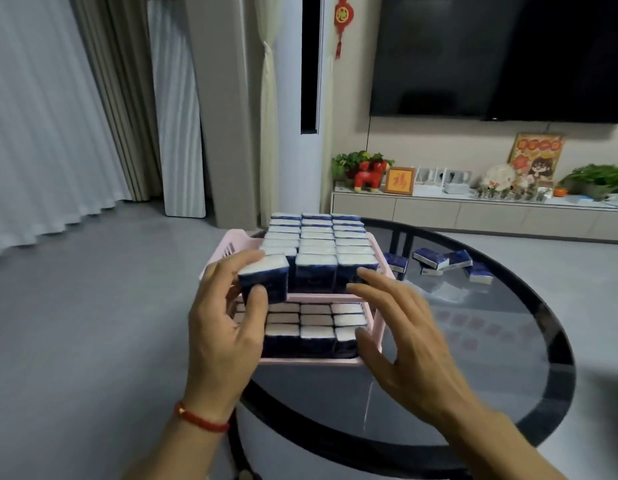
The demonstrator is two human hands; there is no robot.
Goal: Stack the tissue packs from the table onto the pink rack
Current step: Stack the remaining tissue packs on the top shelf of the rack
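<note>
Head view: the left hand (228, 317) pinches a blue tissue pack (264, 280) by its front and back faces at the front-left corner of the pink rack (373, 327), centre frame. It looks light, soft and slick-wrapped, best held across its broad faces. The right hand (401, 327) hovers released beside the rack. Loose packs (449, 263) lie right of centre on the round glass surface (508, 358); behind, grey floor, curtains, a television.

The small framed picture (399, 180) on the low cabinet (473, 211) under the television bears a single red character, 福, on a gold ground. The red hanging ornament (342, 20) on the wall carries a gold character too blurred to read. Print on the tissue packs (439, 260) on the table (508, 341) is illegible.
</note>
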